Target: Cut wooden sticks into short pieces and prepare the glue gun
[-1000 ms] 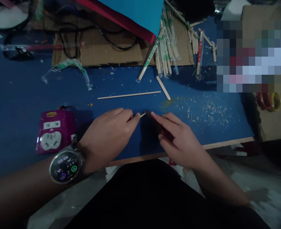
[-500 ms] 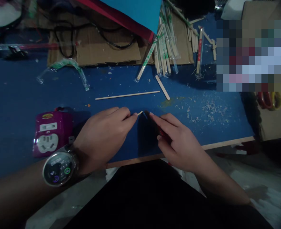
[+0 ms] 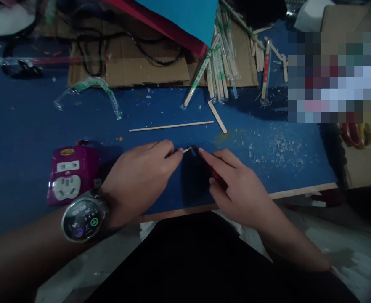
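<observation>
My left hand [image 3: 144, 179], with a watch on its wrist, is closed round a thin wooden stick [image 3: 187, 150]. Only the stick's short pale tip sticks out past the thumb. Facing it, my right hand [image 3: 236, 183] grips a knife [image 3: 215, 173] with a red handle, mostly covered by the fingers. The dark blade points at the stick's tip; whether they touch I cannot tell. Beyond both hands a long thin wooden stick [image 3: 171, 126] lies flat on the blue table [image 3: 160, 103]. A flat craft stick [image 3: 217, 117] lies slanted near its right end.
A purple power socket [image 3: 73, 174] stands left of my left wrist. White shavings [image 3: 282, 147] lie scattered at right. Several wrapped chopsticks [image 3: 218, 71] and a cardboard sheet [image 3: 147, 71] lie at the back. Scissors with red and yellow handles [image 3: 366, 134] rest at far right.
The view has shifted a little, so the table's things appear slightly further right. Both hands keep their grips, with the blade and stick tip still close together.
</observation>
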The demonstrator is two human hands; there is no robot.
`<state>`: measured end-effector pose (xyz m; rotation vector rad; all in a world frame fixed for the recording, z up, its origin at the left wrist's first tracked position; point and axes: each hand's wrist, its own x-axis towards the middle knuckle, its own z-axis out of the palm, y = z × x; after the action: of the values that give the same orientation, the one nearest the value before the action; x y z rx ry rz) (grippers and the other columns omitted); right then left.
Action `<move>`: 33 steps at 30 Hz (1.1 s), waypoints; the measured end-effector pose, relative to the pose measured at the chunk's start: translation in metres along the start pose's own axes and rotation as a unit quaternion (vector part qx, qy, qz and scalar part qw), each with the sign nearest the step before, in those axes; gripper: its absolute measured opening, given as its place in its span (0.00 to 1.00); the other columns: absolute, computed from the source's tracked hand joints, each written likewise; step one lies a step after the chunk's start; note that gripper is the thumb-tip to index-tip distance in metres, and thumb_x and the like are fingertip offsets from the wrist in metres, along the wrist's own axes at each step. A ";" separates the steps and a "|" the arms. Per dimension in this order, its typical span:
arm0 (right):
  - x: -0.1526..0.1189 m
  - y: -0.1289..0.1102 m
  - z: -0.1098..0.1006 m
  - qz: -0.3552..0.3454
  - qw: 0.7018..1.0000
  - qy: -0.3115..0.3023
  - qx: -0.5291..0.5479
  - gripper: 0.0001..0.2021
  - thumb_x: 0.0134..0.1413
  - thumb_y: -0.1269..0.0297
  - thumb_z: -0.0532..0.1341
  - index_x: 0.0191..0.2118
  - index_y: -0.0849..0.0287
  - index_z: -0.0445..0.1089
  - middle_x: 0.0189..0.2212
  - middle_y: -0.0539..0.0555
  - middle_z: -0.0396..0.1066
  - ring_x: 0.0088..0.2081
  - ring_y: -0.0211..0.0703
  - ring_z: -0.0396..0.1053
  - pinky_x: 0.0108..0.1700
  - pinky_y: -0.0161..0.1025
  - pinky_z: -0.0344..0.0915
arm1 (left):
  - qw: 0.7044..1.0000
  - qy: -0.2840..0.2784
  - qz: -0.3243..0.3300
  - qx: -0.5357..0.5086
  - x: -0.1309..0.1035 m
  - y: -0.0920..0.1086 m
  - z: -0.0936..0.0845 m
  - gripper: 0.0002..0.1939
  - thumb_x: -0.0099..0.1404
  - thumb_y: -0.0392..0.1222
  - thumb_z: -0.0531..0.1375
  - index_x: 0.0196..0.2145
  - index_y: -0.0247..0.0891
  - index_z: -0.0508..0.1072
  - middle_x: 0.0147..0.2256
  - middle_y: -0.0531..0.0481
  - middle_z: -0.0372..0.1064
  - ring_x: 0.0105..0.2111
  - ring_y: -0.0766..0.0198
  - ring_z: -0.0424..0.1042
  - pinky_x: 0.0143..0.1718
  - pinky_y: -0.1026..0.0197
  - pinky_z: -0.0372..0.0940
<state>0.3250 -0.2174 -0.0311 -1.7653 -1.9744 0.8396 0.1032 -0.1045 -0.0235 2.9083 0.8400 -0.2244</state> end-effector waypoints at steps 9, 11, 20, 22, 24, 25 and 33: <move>0.002 -0.002 0.000 -0.006 1.000 -0.006 -0.009 0.34 0.68 0.73 0.55 0.77 0.58 0.60 0.61 0.62 0.71 0.43 0.47 0.76 0.40 0.45 0.77 | 1.000 0.030 0.001 -0.007 -0.001 0.000 0.003 0.18 0.78 0.31 0.51 0.55 0.34 0.79 0.39 0.43 0.74 0.35 0.53 0.74 0.30 0.54 0.65; 0.002 -0.002 0.000 -0.007 1.000 -0.007 -0.015 0.34 0.68 0.73 0.55 0.77 0.57 0.59 0.61 0.62 0.71 0.43 0.46 0.77 0.39 0.45 0.77 | 0.999 0.034 0.004 -0.002 -0.001 0.000 0.003 0.18 0.78 0.31 0.51 0.55 0.34 0.79 0.39 0.43 0.75 0.35 0.54 0.74 0.30 0.54 0.65; 0.006 -0.012 0.006 -0.046 0.994 -0.007 -0.102 0.32 0.68 0.73 0.52 0.75 0.64 0.62 0.62 0.65 0.73 0.48 0.53 0.77 0.45 0.50 0.80 | 0.995 0.094 0.021 0.018 -0.003 -0.001 0.007 0.16 0.78 0.31 0.53 0.53 0.33 0.80 0.37 0.44 0.73 0.30 0.58 0.70 0.27 0.55 0.61; 0.006 -0.014 0.007 -0.048 0.993 -0.010 -0.109 0.31 0.68 0.74 0.51 0.75 0.67 0.63 0.61 0.66 0.73 0.48 0.53 0.76 0.46 0.51 0.80 | 0.995 0.094 0.020 0.018 -0.003 0.000 0.007 0.16 0.77 0.31 0.54 0.54 0.33 0.80 0.37 0.44 0.73 0.30 0.58 0.70 0.27 0.56 0.61; 0.006 -0.013 0.007 -0.042 0.994 -0.009 -0.098 0.32 0.68 0.73 0.51 0.75 0.68 0.62 0.61 0.66 0.72 0.47 0.53 0.77 0.45 0.51 0.80 | 0.995 0.093 0.020 0.016 -0.003 0.000 0.007 0.16 0.77 0.30 0.54 0.54 0.34 0.80 0.37 0.45 0.73 0.30 0.58 0.71 0.28 0.56 0.62; 0.005 -0.011 0.006 -0.034 0.996 -0.009 -0.087 0.32 0.68 0.72 0.52 0.76 0.67 0.62 0.61 0.66 0.72 0.46 0.53 0.77 0.44 0.50 0.80 | 0.995 0.096 0.020 0.016 -0.003 0.000 0.007 0.16 0.77 0.30 0.54 0.53 0.34 0.80 0.37 0.45 0.74 0.30 0.58 0.71 0.28 0.56 0.62; 0.006 0.013 -0.024 -0.019 0.996 0.032 -0.084 0.32 0.70 0.72 0.55 0.77 0.56 0.61 0.61 0.62 0.72 0.51 0.53 0.77 0.50 0.49 0.77 | 0.997 0.072 0.014 0.015 -0.004 -0.002 0.007 0.15 0.78 0.33 0.56 0.55 0.36 0.80 0.39 0.44 0.75 0.35 0.54 0.75 0.32 0.54 0.65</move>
<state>0.3488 -0.2060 -0.0224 -1.8157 -2.0819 0.6124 0.0983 -0.1062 -0.0303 2.9918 0.8213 -0.0246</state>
